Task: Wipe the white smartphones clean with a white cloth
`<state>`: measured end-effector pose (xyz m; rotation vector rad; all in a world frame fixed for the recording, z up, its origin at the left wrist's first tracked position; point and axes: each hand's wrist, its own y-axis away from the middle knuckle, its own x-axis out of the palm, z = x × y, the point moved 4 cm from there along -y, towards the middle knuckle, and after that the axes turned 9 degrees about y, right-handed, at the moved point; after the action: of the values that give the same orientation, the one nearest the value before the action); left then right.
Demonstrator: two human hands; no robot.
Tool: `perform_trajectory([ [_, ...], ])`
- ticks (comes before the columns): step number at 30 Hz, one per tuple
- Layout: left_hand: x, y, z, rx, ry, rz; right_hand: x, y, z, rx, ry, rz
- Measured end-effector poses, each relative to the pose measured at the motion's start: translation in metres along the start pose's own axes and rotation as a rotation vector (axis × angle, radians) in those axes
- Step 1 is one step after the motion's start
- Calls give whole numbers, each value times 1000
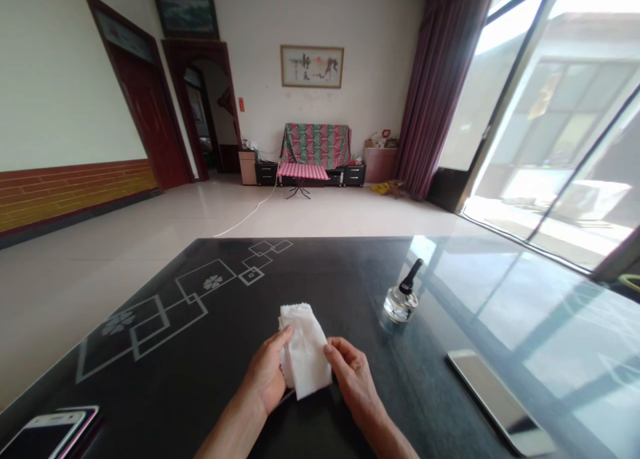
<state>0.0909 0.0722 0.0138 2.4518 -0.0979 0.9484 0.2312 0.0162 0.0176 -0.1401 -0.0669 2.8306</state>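
Note:
A folded white tissue [306,356] is held above the dark glossy table [200,392], between my two hands. My left hand [270,369] grips its left side, thumb on top and the other fingers hidden beneath. At the tissue's right edge, my right hand [350,372] pinches it between thumb and curled fingers. A clear glass bottle [401,304] with a black pump top stands upright to the right, beyond my right hand and apart from it.
Phones [47,436] lie at the table's near left corner. A flat rectangular device with a shiny surface [500,400] lies at the right. Beyond the table's far edge are a small checked-cloth table [303,172] and a covered object [317,144] by the wall.

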Motion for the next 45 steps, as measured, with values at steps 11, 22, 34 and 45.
perform_trajectory([
  [11, -3, -1, 0, -48, 26, -77, -124, -48, -9, -25, 368, -812],
  [22, -3, -2, 6, -69, -5, -29, -166, -108, 0, -182, 655, -822],
  [34, 12, -22, 9, -181, 64, -60, -175, -125, 14, -173, 770, -665],
  [45, 20, -45, -29, -117, 136, 27, -138, -114, 46, -196, 622, -414],
])
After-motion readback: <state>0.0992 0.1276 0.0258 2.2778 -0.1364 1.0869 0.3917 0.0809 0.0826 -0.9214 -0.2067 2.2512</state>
